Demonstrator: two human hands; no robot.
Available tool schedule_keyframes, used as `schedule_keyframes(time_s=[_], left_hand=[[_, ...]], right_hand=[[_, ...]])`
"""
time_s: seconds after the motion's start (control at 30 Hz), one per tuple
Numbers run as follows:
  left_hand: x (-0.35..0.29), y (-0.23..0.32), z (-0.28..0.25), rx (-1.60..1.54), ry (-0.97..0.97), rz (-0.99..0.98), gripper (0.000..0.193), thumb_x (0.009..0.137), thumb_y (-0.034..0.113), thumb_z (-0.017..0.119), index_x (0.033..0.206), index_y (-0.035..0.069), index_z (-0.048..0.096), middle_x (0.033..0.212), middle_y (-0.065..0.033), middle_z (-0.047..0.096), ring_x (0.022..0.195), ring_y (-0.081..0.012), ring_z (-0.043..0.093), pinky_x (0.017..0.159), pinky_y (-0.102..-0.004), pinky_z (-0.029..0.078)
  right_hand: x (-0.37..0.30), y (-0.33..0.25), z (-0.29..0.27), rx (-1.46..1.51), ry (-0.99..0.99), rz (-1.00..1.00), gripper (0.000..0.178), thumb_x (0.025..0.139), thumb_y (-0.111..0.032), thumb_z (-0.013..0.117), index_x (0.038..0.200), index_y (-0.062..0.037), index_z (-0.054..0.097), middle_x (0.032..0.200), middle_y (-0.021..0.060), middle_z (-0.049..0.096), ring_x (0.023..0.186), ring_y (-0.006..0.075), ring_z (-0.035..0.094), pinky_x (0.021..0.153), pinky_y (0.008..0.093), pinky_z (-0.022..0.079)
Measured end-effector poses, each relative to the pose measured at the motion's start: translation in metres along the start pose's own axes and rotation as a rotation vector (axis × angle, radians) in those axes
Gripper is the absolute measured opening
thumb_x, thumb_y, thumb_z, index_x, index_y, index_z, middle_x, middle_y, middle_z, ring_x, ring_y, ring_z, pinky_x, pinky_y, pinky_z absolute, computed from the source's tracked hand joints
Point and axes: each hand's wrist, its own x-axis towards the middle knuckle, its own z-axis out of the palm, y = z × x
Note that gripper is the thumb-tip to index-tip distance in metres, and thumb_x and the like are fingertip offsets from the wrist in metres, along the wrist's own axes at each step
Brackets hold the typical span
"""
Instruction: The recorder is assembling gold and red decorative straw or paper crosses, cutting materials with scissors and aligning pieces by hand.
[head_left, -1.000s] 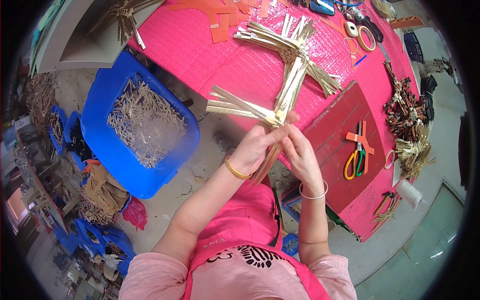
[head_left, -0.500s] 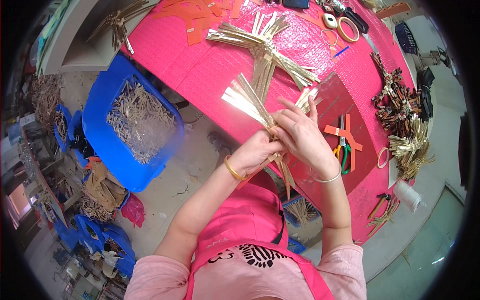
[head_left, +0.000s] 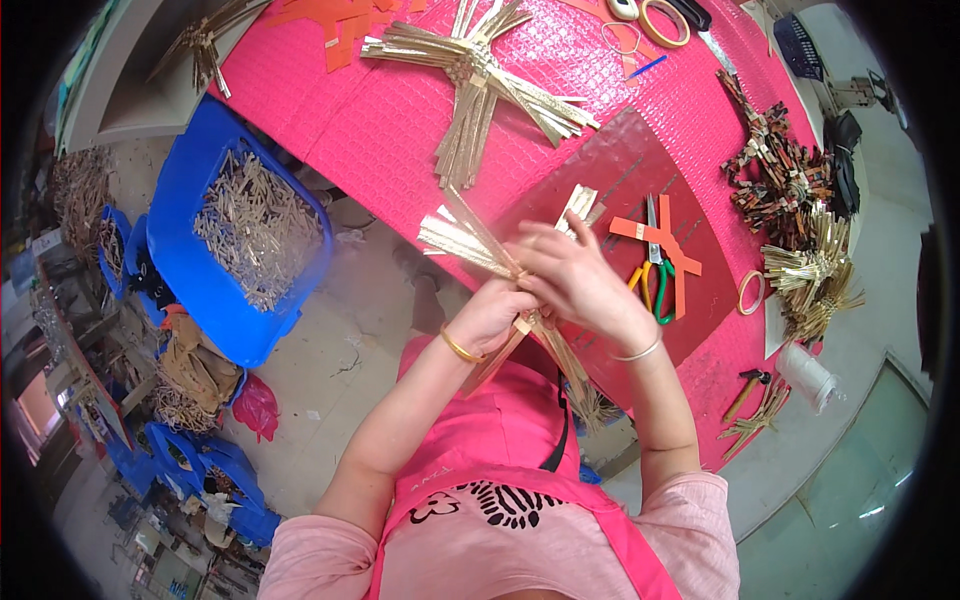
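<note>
Between my hands is a woven bundle of shiny gold strips, its ends fanning out up-left, up-right and downward. My left hand is closed around the middle of it, thumb and fingers pinched together. Against the same crossing, my right hand pinches the strips with thumb and forefinger, while its other fingers are raised and somewhat blurred. The exact fingertip contact is partly hidden. Farther off on the pink-covered table lies another woven gold strip piece with spread arms.
Right of my hands, pliers lie under an orange branched cutout on a dark red mat. Dark strip bundles, gold bundles and a tape roll lie beyond. A blue bin of gold offcuts stands left.
The view has shifted, so table items sit farther left and higher. Both hands stay on the gold strips; my right fingers have moved slightly over the crossing.
</note>
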Motion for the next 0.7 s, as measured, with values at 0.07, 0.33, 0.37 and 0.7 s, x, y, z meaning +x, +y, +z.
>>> schedule_keyframes(time_s=[0.07,0.33,0.37,0.7], left_hand=[[0.002,0.002,-0.010,-0.080,-0.107,0.000,0.018,0.079,-0.002,0.045,0.097,0.000,0.047,0.076,-0.0049,0.050,0.068,-0.0144,0.054,0.071,-0.0311,0.048],[0.009,0.000,-0.009,-0.206,-0.266,-0.007,0.017,0.086,0.015,0.049,0.099,0.004,0.047,0.067,-0.0002,0.044,0.064,-0.0133,0.049,0.077,-0.0366,0.046],[0.008,0.000,-0.010,-0.245,-0.295,-0.007,0.018,0.086,0.015,0.049,0.100,0.005,0.046,0.067,0.0000,0.044,0.064,-0.0135,0.049,0.078,-0.0368,0.045],[-0.014,-0.001,-0.032,-0.466,-0.339,-0.018,0.041,0.080,0.033,0.058,0.106,0.004,0.045,0.085,-0.0035,0.053,0.086,-0.0158,0.054,0.082,-0.0347,0.045]], right_hand=[[-0.011,0.020,-0.023,0.212,0.267,0.138,0.026,0.071,-0.005,0.057,0.097,-0.0055,0.058,0.098,0.0130,0.054,0.099,0.0287,0.049,0.090,0.0405,0.034],[-0.118,0.136,-0.042,-0.190,0.134,0.767,0.027,0.066,-0.002,0.065,0.089,0.0010,0.052,0.081,0.0134,0.053,0.076,0.0273,0.054,0.067,0.0336,0.044],[-0.118,0.135,-0.046,-0.166,0.119,0.780,0.023,0.064,-0.001,0.065,0.083,0.0023,0.053,0.076,0.0124,0.053,0.071,0.0244,0.054,0.064,0.0316,0.044],[-0.040,-0.025,-0.004,0.147,0.413,-0.130,0.031,0.056,0.002,0.063,0.086,-0.0068,0.064,0.087,0.0077,0.058,0.081,0.0191,0.056,0.061,0.0300,0.048]])
